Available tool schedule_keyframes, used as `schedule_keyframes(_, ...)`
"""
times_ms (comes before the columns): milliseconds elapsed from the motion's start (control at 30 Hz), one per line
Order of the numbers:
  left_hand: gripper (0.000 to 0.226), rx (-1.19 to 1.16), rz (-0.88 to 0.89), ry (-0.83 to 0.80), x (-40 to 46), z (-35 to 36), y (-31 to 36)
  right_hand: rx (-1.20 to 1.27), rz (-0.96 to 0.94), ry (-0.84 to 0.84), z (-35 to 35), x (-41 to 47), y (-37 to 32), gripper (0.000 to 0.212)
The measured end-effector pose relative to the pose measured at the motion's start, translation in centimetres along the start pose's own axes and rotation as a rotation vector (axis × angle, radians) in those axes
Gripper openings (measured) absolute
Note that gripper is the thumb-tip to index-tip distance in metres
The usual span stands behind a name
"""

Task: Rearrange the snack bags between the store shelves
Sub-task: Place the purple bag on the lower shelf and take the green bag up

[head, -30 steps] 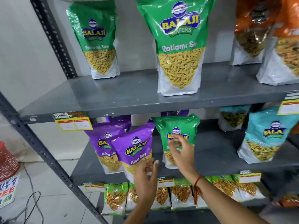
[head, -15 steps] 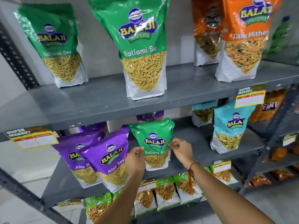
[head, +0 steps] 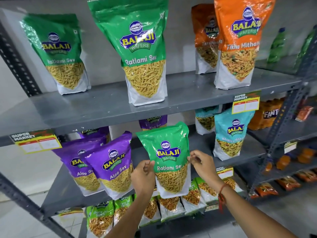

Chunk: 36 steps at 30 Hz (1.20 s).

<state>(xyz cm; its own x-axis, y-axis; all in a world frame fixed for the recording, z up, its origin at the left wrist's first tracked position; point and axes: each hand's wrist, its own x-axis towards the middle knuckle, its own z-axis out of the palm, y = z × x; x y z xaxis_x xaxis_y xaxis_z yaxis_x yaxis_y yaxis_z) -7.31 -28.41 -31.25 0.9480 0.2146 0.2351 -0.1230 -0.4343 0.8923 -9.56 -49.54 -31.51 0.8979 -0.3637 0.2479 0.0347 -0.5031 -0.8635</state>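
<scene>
The grey metal shelf rack (head: 180,98) carries two large green Ratlami Sev bags (head: 142,54) above; purple Aloo Sev pouches (head: 115,162) crowd just left of the small green Ratlami Sev pouch (head: 169,157), pinched at its side edges by left hand (head: 143,176) and right hand (head: 203,164) fingers, in front of the middle shelf.

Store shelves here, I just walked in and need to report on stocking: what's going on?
A person is holding a small green Ratlami Sev snack bag in front of the grey metal middle shelf, left hand and right hand pinching its side edges. Purple Aloo Sev bags stand to its left, a teal Khatta Mitha bag to its right. Two larger green Ratlami Sev bags stand on the shelf above.
</scene>
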Motion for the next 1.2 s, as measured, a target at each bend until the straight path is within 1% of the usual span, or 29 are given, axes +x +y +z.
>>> schedule_keyframes(133,0.011,-0.124,0.072,0.046,-0.8,-2.4,2.4,0.04,-0.133,-0.035,-2.1,-0.6,-3.0,0.015)
schedule_keyframes(233,0.011,-0.203,0.156,0.14,0.1,-5.4,4.8,0.094,-0.248,-0.013,-2.4,-0.5,-7.1,0.013)
schedule_keyframes(333,0.007,-0.267,0.261,0.256,1.9,-9.4,8.0,0.176,-0.363,0.042,-1.8,0.1,-12.6,0.02)
schedule_keyframes(433,0.006,-0.296,0.375,0.359,4.3,-13.9,10.9,0.308,-0.449,0.047,-0.5,1.3,-18.3,0.01)
schedule_keyframes(500,0.011,-0.307,0.416,0.419,6.6,-17.1,12.3,0.387,-0.513,0.044,0.5,2.3,-22.4,0.016)
schedule_keyframes(567,0.021,-0.329,0.432,0.477,9.3,-20.3,13.8,0.454,-0.563,0.033,1.8,3.4,-26.4,0.018)
schedule_keyframes(600,0.023,-0.346,0.44,0.497,10.6,-21.9,14.4,0.475,-0.584,0.027,2.5,4.1,-28.4,0.018)
schedule_keyframes(633,0.02,-0.36,0.444,0.509,11.8,-23.3,15.1,0.492,-0.599,0.022,3.3,4.8,-30.1,0.019)
schedule_keyframes(700,0.009,-0.353,0.449,0.524,13.9,-25.7,16.2,0.52,-0.606,0.004,5.3,6.3,-33.0,0.021)
schedule_keyframes(733,0.008,-0.32,0.453,0.541,14.8,-26.7,16.6,0.53,-0.599,-0.012,6.3,7.0,-34.1,0.02)
schedule_keyframes(800,0.012,-0.228,0.444,0.587,16.5,-28.6,16.8,0.542,-0.571,-0.054,8.5,8.3,-35.9,0.015)
schedule_keyframes(900,0.013,-0.179,0.383,0.616,19.1,-30.3,15.8,0.547,-0.531,-0.103,11.4,9.7,-37.2,0.008)
schedule_keyframes(1000,0.013,-0.121,0.342,0.624,20.9,-31.1,14.4,0.53,-0.504,-0.12,13.8,10.3,-37.5,0.01)
schedule_keyframes(1100,0.02,-0.069,0.352,0.628,21.7,-31.4,13.6,0.505,-0.502,-0.124,15.3,10.7,-37.7,0.002)
schedule_keyframes(1200,0.025,-0.064,0.369,0.61,22.0,-31.8,13.1,0.506,-0.535,-0.117,15.9,10.9,-37.7,0.009)
